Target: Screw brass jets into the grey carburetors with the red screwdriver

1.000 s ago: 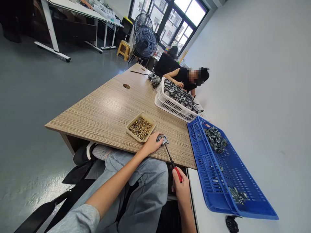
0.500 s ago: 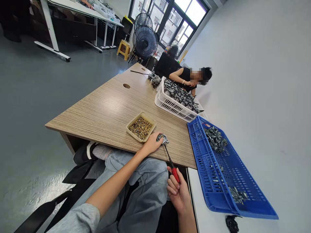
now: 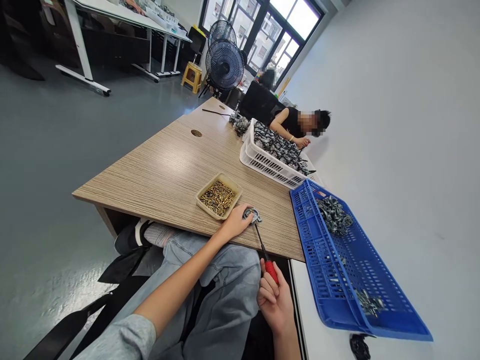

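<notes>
My left hand (image 3: 238, 221) is closed on a small grey metal part (image 3: 255, 216) lying on the wooden table near its front edge. Below it, my right hand (image 3: 274, 295) grips the red handle of a screwdriver (image 3: 270, 270), whose dark shaft points up to the lower edge of the metal part. Whether the tip touches a screw is too small to tell. Just left of the metal part sits a beige tray (image 3: 200, 198) of brass-coloured screws (image 3: 218, 197).
A white basket (image 3: 262, 167) heaped with metal parts stands farther back on the table (image 3: 157, 165). At the right is a blue crate (image 3: 326, 300) with more metal parts. Across the table sits another person (image 3: 292, 122), near black fans (image 3: 225, 65).
The person across the table has shifted slightly right and lowered a hand from the face. My own hands keep nearly the same pose on the part and the screwdriver.
</notes>
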The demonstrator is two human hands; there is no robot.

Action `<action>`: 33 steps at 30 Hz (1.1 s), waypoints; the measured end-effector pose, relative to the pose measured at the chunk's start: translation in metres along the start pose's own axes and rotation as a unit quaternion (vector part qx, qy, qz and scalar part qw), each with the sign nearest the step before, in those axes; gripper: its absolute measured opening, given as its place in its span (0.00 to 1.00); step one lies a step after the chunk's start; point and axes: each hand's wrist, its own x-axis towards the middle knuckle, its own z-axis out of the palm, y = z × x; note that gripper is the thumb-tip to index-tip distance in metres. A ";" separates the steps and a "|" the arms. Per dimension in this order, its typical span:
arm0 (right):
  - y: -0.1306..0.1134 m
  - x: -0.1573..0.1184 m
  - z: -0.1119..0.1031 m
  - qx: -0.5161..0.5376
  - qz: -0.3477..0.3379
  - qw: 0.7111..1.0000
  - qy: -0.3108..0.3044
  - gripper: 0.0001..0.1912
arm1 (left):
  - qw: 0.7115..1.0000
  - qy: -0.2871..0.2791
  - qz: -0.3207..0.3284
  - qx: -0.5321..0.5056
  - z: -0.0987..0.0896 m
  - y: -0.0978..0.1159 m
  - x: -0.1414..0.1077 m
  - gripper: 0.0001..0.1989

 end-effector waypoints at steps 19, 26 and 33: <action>0.002 0.005 -0.013 -0.683 -0.387 0.586 0.202 0.33 | 1.000 -0.003 -0.005 0.005 0.000 -0.001 0.000 0.14; 0.004 0.004 -0.010 -0.680 -0.391 0.590 0.189 0.31 | 1.000 -0.006 -0.006 0.007 -0.001 -0.001 0.000 0.15; 0.002 0.005 -0.011 -0.680 -0.389 0.590 0.196 0.31 | 1.000 -0.007 -0.006 0.006 0.000 0.000 0.000 0.15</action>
